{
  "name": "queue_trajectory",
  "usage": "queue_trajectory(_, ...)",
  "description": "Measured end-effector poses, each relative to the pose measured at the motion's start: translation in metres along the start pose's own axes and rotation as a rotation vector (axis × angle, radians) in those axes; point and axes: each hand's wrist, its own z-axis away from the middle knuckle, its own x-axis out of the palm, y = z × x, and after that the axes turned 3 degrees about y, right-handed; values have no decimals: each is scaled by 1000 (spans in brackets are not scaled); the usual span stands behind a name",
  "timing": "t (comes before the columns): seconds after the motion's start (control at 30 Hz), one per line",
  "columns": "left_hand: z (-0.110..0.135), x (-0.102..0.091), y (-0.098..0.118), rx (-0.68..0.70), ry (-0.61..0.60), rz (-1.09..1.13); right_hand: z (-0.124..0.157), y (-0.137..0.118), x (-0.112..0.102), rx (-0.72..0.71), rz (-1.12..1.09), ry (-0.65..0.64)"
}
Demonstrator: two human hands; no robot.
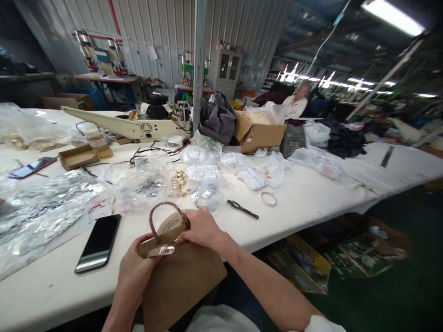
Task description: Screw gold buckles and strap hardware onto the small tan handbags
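A tan-brown handbag [183, 281] leans at the table's near edge in front of my body, its curved handle [152, 216] standing up from the top. My left hand [133, 263] wraps the bag's upper left side, next to a short strap with a shiny metal clasp [166, 250]. At the top edge, my right hand [200, 228] is closed on the bag beside the right foot of the handle, thumb and fingers pinched towards the opening. Whether a small part lies between those fingertips is hidden. The bag's underside is out of sight.
A black phone [98, 242] lies left of the bag. Right of it are a dark metal tool [242, 209] and a ring [268, 198]. Behind lie gold hardware pieces [179, 182], plastic bags [204, 173] and a cardboard box [261, 136]. A person [296, 101] is farther back.
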Motion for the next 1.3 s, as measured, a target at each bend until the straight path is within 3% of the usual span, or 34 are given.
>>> queue_trajectory(0.17,-2,-7,-7,-89,-84,54,3,29,10,-62,-341,177)
queue_trajectory(0.23,-6,-8,-13,-115,-42,38,6,37,17,-49,-436,202)
queue_trajectory(0.33,-17,-10,-24,-118,59,-50,12,48,17,-19,-698,179)
queue_trajectory(0.43,-26,-13,-39,-161,76,-26,16,74,-7,-86,-989,72)
queue_trajectory(0.47,-28,-15,-44,-183,90,0,14,88,-20,-119,-979,53)
queue_trajectory(0.53,-30,-16,-49,-235,125,68,4,120,-50,-71,-715,133)
queue_trajectory(0.63,-26,-13,-42,-307,89,212,-22,170,-95,256,-89,404)
queue_trajectory(0.73,-12,-9,-23,-327,22,352,-45,205,-120,391,113,414)
queue_trajectory(0.87,9,-10,-6,-271,-49,469,-57,226,-115,437,229,298)
queue_trajectory(1.1,18,-20,-17,-188,-163,607,-73,263,-93,529,356,173)
queue_trajectory(1.3,18,-18,-20,-153,-150,573,-58,267,-106,441,323,192)
